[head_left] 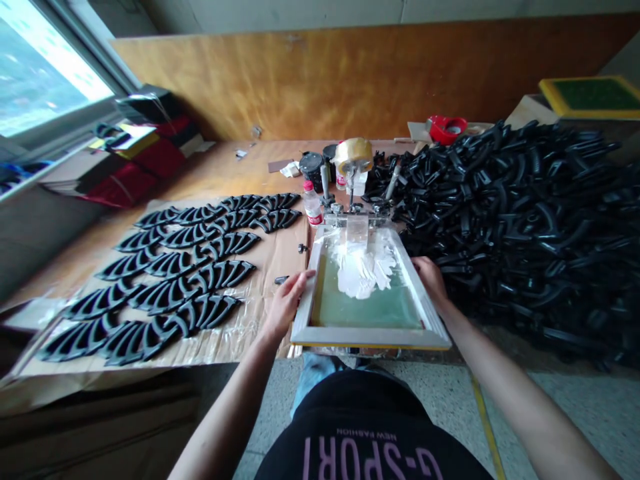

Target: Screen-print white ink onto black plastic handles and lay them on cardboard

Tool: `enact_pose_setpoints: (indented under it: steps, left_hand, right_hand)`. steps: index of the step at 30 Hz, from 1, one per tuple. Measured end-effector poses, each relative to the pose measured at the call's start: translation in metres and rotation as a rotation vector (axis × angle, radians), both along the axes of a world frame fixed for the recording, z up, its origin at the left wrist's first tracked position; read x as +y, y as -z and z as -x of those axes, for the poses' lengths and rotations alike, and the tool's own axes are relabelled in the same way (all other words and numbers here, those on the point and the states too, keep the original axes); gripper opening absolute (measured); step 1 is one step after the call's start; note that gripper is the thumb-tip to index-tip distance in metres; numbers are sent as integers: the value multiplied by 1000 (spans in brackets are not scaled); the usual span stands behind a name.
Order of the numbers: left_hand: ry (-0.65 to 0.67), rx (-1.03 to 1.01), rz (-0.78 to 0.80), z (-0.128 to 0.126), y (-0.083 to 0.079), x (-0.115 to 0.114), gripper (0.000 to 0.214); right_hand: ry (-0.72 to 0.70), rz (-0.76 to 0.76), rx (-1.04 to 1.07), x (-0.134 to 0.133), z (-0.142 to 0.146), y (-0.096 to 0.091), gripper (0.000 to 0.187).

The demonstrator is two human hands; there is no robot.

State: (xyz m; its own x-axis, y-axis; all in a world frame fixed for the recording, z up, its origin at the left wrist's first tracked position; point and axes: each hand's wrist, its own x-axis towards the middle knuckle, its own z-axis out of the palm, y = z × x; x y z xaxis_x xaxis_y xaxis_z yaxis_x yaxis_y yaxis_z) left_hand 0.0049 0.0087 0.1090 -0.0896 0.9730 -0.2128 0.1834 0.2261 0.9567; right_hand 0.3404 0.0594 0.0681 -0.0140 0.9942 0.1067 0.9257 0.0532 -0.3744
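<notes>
A screen printing frame [370, 337] with a grey metal rim and green mesh lies in front of me, clamped at its far end. White ink [363, 275] is smeared over the mesh's far half. My left hand [290, 300] grips the frame's left rim, thumb on top. On the opposite rim, my right hand [431, 279] holds the right side, its fingers partly hidden. A small black piece [281, 280] lies on the cardboard beside my left hand. Metal hinge clamps [356, 212] hold the frame's back edge.
Rows of black curved plastic parts [175, 260] cover the cardboard [280, 247] at left. A large heap of black parts [530, 227] fills the right. Behind the frame stand a red-capped bottle [313, 205], dark tubs [311, 167] and a tape roll [354, 153]. Red boxes [155, 157] sit by the window.
</notes>
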Motion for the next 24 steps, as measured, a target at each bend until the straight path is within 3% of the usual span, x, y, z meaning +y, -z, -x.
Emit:
enact_pose_setpoints:
  steps: [2, 4, 6, 7, 11, 15, 19, 24]
  left_hand:
    - [45, 9, 67, 0, 32, -10, 58]
    - [39, 27, 80, -2, 60, -13, 68]
    - [28, 47, 87, -5, 78, -12, 72]
    - [26, 61, 93, -6, 84, -10, 72]
    - [28, 104, 110, -6, 95, -7, 69]
    - [33, 69, 115, -2, 105, -7, 69]
    - [41, 70, 103, 0, 109, -8, 66]
    - [36, 38, 116, -3, 98, -8, 68]
  right_hand:
    - [-4, -122, 20, 19, 4, -18, 43]
    - [-101, -255, 24, 37, 27, -34, 56]
    - [-242, -268, -25, 50, 60, -42, 66]
    - [-297, -219, -59, 54, 75, -43, 61]
    - [-434, 27, -165, 44, 103, -26, 19]
    - [-705, 7, -226, 5, 82, -11, 24]
    - [-961, 20, -164, -9, 65, -18, 20]
    - [-817, -157, -172, -11, 71, -10, 18]
